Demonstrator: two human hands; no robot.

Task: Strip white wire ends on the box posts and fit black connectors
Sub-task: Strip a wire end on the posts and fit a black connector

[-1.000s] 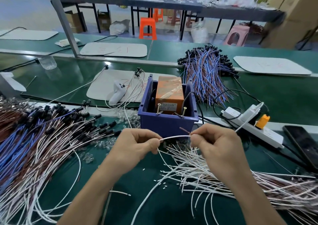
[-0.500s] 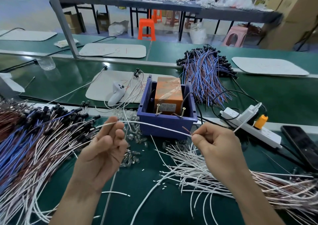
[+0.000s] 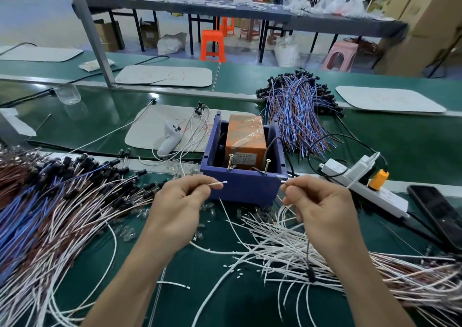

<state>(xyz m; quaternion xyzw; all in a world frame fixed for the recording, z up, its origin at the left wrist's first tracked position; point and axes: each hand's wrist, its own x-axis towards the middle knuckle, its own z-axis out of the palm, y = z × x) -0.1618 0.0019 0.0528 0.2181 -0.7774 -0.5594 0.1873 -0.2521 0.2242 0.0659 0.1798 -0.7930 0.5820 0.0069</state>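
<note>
A blue box stands mid-table with an orange block inside. Two brass posts, the left post and the right post, rise at its near wall. My left hand pinches a white wire end whose tip points right, just in front of the box. My right hand pinches another short white wire tip at the box's near right corner. Whether both tips belong to one wire is hidden by my fingers. Both tips sit below and in front of the posts, apart from them.
Loose white wires lie under my right hand. Wires with black connectors pile up at left. A blue-brown bundle lies behind the box. A power strip and phone are at right, a white controller behind left.
My left hand slid out left along the wire, then came back toward the box holding a wire end. My right hand shifted slightly right and kept its pinch.
</note>
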